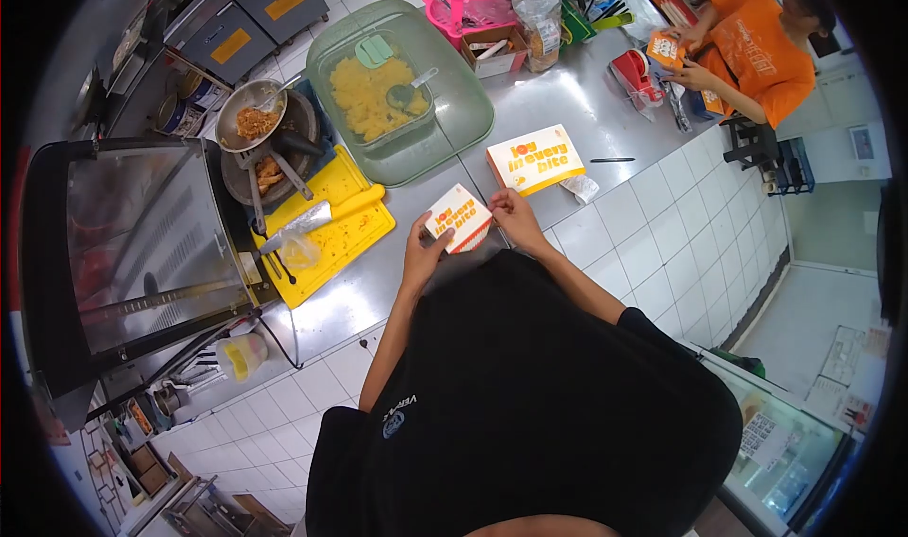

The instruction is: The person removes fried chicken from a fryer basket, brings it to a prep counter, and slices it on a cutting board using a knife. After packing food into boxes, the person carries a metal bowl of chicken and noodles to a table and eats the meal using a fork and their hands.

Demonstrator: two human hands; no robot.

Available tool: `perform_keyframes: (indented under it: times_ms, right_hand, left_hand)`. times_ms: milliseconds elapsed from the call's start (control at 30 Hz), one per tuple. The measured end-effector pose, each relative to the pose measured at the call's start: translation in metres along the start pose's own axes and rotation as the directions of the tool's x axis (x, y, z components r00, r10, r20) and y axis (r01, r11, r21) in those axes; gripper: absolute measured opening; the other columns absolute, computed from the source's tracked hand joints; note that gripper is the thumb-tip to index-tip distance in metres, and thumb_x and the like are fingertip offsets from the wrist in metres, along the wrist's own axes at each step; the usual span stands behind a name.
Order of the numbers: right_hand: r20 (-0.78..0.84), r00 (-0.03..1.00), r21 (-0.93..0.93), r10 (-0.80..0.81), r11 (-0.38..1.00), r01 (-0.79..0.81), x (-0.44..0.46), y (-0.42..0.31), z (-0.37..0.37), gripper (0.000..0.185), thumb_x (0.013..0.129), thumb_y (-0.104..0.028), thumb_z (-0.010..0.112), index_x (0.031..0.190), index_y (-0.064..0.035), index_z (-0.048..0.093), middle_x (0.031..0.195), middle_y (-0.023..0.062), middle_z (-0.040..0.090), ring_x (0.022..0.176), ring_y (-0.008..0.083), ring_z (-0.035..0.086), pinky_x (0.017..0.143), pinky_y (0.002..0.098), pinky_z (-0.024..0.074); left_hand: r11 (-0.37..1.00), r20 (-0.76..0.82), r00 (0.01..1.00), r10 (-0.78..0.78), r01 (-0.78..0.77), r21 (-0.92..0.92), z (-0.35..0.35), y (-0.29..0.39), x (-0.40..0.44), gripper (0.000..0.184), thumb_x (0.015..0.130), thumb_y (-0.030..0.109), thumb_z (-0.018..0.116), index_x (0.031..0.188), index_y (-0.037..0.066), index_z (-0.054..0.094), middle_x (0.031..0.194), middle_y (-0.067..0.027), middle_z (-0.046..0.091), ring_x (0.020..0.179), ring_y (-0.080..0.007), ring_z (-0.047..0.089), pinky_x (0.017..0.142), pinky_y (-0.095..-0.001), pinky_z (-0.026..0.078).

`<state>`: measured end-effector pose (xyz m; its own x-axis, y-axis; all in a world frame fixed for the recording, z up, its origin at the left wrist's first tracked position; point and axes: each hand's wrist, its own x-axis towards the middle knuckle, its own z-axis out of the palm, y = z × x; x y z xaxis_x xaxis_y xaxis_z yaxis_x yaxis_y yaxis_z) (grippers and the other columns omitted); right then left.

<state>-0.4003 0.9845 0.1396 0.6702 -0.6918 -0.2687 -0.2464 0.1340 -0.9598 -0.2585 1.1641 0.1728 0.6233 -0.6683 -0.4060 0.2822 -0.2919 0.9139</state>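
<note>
A small white food box (458,217) with orange "joy in every bite" lettering and a red patterned side is held close to my body at the table's edge. My left hand (426,251) grips it from the left, thumb on top. At its right corner, my right hand (515,219) has its fingers bent and pinched together on the box's edge. Just beyond lies a larger white and yellow food box (536,158) with the same lettering, its lid down. A crumpled wrapper (580,189) and a black pen (613,160) are beside the larger box.
Left stand a yellow cutting board (340,246) with a knife (307,220), a bowl of food (251,112) and a glass-fronted cabinet (132,253). A green lidded tub (463,112) with yellow food is ahead. Far right, a person in orange (761,50) holds an orange box (666,51) near a red tape dispenser (636,78).
</note>
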Motion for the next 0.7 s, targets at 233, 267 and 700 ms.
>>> perform_keyframes:
  times_ms: [233,267,700]
  right_hand:
    - [0.051,0.982,-0.519,-0.183,0.835,0.182,-0.018,-0.036,-0.001,0.015,0.087,-0.009,0.062,0.099,-0.0021,0.068,0.083,0.0136,0.065,0.075,0.0262,0.065,0.068,0.0384,0.0527]
    - [0.077,0.975,-0.626,-0.207,0.752,0.209,-0.018,-0.043,0.005,0.016,0.086,-0.011,0.064,0.098,-0.0035,0.071,0.085,0.0163,0.064,0.077,0.0312,0.065,0.070,0.0419,0.0527]
    - [0.044,0.957,-0.769,-0.285,0.602,0.215,-0.002,-0.040,0.029,0.018,0.086,-0.014,0.065,0.100,-0.0021,0.068,0.097,0.0177,0.057,0.083,0.0360,0.063,0.073,0.0455,0.0516]
  left_hand:
    - [0.898,0.055,0.946,-0.320,0.322,-0.299,-0.010,0.029,0.020,0.046,0.091,0.039,0.068,0.128,0.016,0.056,0.091,-0.0012,0.057,0.066,-0.0080,0.051,0.056,-0.0206,0.041]
    - [0.841,0.080,0.925,-0.372,0.372,-0.394,-0.014,0.032,0.024,0.041,0.090,0.039,0.068,0.124,0.016,0.058,0.086,0.0002,0.055,0.067,-0.0079,0.051,0.056,-0.0203,0.041]
    - [0.773,0.070,0.907,-0.416,0.393,-0.498,-0.018,0.035,0.031,0.030,0.088,0.036,0.070,0.104,0.013,0.060,0.082,-0.0018,0.054,0.067,-0.0091,0.049,0.052,-0.0187,0.041]
